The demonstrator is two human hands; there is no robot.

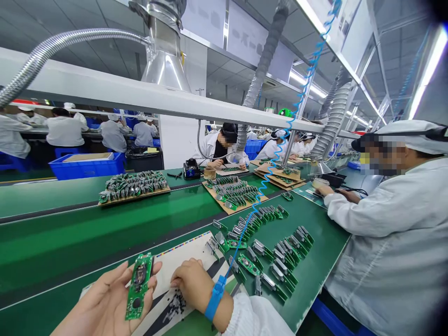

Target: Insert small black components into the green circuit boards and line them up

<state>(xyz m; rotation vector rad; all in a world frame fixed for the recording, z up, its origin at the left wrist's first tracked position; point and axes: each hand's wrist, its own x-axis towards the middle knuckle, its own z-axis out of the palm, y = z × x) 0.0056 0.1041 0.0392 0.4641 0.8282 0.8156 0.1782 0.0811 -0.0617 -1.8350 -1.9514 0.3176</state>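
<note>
My left hand (112, 298), palm up, has its fingers around a narrow green circuit board (139, 287) with a dark oval part and a round black part on its face. To its right is my right hand (192, 283), wearing a blue wrist strap (216, 297) with a coiled cord. Its fingers are curled and pinched downward; whatever may be between the fingertips is hidden. Just below it, a pile of tiny black parts (175, 305) lies on a pale printed sheet (187, 247).
Rows of circuit boards with metal parts (280, 266) stand to the right. Board-laden cardboard trays (233, 193) (136, 186) sit further back by the green conveyor belt (87, 233). A co-worker (395, 210) sits at right; another person (220, 147) works across the table. The blue coiled cord (259, 198) crosses the view.
</note>
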